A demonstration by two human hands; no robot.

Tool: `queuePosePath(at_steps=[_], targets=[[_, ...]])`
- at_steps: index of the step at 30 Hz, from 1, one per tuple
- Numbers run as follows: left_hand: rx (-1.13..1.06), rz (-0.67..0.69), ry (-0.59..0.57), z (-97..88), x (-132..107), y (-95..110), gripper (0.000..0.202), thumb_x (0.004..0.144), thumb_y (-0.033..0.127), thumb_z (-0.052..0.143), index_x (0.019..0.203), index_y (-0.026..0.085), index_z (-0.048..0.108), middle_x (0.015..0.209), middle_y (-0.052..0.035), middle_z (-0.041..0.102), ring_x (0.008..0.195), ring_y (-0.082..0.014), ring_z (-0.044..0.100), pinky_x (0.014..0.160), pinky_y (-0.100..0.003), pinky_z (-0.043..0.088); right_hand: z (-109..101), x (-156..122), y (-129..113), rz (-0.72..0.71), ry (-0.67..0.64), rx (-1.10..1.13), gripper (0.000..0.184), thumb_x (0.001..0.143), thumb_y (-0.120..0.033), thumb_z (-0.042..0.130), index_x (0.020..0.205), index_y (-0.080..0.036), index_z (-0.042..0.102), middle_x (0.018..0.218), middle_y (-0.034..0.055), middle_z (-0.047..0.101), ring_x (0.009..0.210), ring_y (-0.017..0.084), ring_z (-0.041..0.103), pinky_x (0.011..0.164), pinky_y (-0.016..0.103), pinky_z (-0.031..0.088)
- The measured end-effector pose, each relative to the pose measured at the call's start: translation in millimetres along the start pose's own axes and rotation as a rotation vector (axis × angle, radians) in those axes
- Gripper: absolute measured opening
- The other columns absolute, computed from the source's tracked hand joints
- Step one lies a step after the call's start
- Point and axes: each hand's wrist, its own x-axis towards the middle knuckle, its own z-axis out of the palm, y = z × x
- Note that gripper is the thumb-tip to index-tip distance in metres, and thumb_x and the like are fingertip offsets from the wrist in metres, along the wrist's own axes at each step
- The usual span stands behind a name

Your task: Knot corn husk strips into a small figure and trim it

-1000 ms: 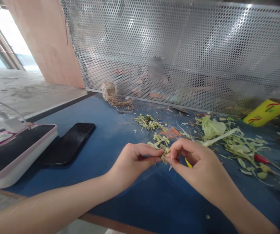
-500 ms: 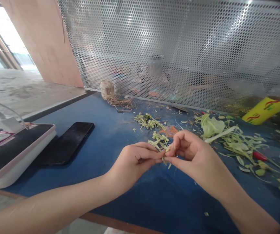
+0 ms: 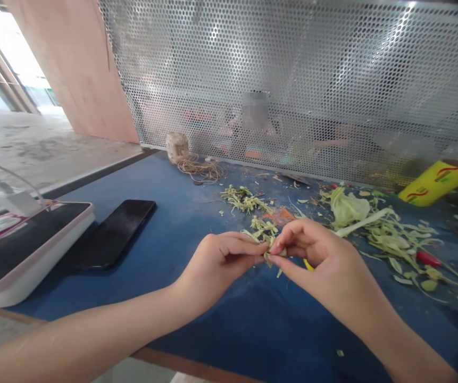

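Through the head camera I looked forward and down, close over the blue table (image 3: 181, 213), towards the perforated screen (image 3: 300, 58).

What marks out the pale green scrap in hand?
Find the blue table before the perforated metal screen. Near its middle, the left hand and right hand come together. The pale green scrap is pinched between their fingers, unlike the similar heap just beyond, which lies on the table.
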Motion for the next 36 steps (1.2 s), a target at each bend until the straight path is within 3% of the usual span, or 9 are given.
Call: queuePosePath(at_steps=[12,17,23,32,36], targets=[[0.173,0.139,-0.045,-1.2,-1.8,-3.0,0.019,0.074,0.009,0.057,0.082,0.019,0.071,0.082,-0.0042,0.064,0.072,-0.0124,0.061,0.06,-0.019,0.049,0.3,-1.4,-3.0,-0.01,0.017,-0.093,0.017,0.069,-0.004,0.054,0.069,-0.021,0.048,0.071,-0.0027,0.057,0.071,0.01,0.061,0.067,0.019,0.05],[-0.051,0.012,0.036,0.3,1.4,-2.4,0.014,0.067,0.009,0.065,0.077,0.016,0.069,0.08,-0.0028,0.068,0.074,-0.0134,0.064,0.066,-0.02,0.051,-3.0,-2.3,-4.3,-0.014,0.018,-0.086,0.014,0.07,-0.008,0.056,0.071,-0.021,0.051,0.075,-0.0018,0.061,0.072,0.011,0.063,0.067,0.02,0.051],[-0.241,-0.075,0.073,2.1,2.5,2.3,0.014,0.064,0.006,0.067,0.076,0.012,0.064,0.066,0.0001,0.068,0.063,-0.0104,0.064,0.058,-0.016,0.051,-2.0,-1.9,-4.3,-0.034,0.043,-0.052,0.021,0.069,-0.006,0.056,0.078,-0.023,0.045,0.074,-0.0025,0.063,0.073,0.011,0.063,0.067,0.02,0.052],[-0.122,0.053,0.07,2.3,-2.2,-1.1,0.015,0.063,0.007,0.068,0.073,0.017,0.072,0.073,-0.002,0.069,0.069,-0.0133,0.064,0.066,-0.02,0.052,2.8,-1.6,-4.7,-0.081,0.115,0.051,0.038,0.069,-0.005,0.057,0.096,-0.025,0.039,0.076,-0.0016,0.056,0.075,0.013,0.061,0.068,0.024,0.053],[-0.064,0.09,0.021,2.1,-3.1,0.0,0.015,0.067,0.007,0.065,0.077,0.016,0.072,0.078,-0.0042,0.068,0.072,-0.0133,0.063,0.066,-0.019,0.051,2.4,1.7,1.1,-0.081,0.073,0.098,0.04,0.066,-0.004,0.057,0.096,-0.025,0.04,0.077,-0.0016,0.051,0.072,0.012,0.06,0.064,0.024,0.053]])
